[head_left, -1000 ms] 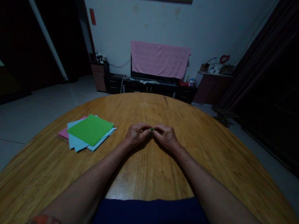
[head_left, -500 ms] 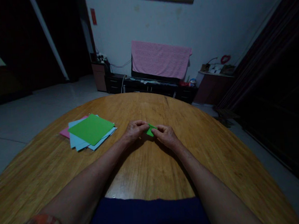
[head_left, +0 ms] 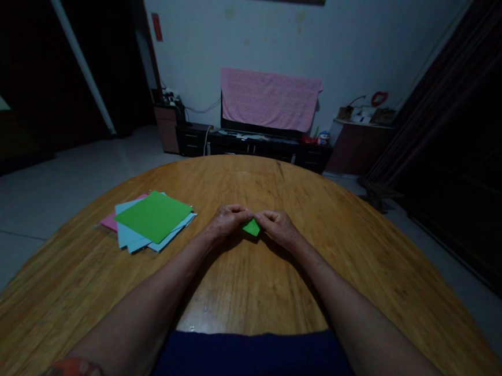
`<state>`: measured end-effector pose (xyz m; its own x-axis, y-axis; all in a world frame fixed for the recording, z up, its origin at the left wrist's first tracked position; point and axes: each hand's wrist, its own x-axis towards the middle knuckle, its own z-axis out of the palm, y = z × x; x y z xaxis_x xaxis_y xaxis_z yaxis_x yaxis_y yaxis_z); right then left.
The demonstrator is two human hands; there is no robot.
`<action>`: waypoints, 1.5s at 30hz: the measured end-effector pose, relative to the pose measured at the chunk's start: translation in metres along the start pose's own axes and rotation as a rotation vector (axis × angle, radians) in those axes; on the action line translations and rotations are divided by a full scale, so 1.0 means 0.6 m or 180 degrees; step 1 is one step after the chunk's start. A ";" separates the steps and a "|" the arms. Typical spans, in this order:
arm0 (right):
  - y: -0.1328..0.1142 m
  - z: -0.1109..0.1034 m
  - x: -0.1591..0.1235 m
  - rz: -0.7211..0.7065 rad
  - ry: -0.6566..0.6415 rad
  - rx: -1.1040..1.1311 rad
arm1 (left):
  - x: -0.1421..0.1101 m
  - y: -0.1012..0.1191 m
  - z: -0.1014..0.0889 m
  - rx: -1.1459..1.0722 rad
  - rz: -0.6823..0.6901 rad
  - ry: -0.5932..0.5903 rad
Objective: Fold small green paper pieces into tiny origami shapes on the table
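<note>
While left hand and right hand, both nearly closed, pinch its upper part | green paper, small, right of stack | advisable: align edges, press creases evenly.

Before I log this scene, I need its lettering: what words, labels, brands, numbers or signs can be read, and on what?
None can be read.
Red wall strip: too small and dim to tell.
Folded green paper, stacked sheets: no lettering visible.
</note>
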<state>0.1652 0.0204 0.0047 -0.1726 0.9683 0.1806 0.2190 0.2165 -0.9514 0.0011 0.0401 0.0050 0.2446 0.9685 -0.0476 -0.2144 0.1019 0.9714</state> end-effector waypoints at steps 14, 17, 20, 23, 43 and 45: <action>-0.018 0.012 -0.009 0.0749 -0.0362 0.0879 | -0.012 0.025 0.012 -0.0661 -0.0104 0.0044; -0.020 0.015 -0.009 0.0771 -0.0304 0.1051 | -0.009 0.026 0.010 -0.0625 -0.0170 0.0129; -0.017 0.015 -0.006 0.0708 -0.0159 0.1095 | -0.003 0.020 0.002 -0.0594 -0.0189 0.0009; -0.013 0.014 -0.003 0.0650 -0.0044 0.1158 | 0.004 0.011 -0.004 -0.0472 -0.0207 -0.0228; 0.002 0.017 0.001 0.0455 0.0095 0.1190 | -0.003 0.008 -0.002 -0.0298 -0.0359 -0.0480; 0.000 0.017 0.001 0.0449 0.0070 0.1204 | -0.005 0.007 -0.001 -0.0332 -0.0344 -0.0530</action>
<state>0.1553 0.0196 0.0023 -0.1446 0.9886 0.0430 -0.1305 0.0240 -0.9912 -0.0010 0.0379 0.0092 0.4222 0.9007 -0.1027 -0.2730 0.2343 0.9331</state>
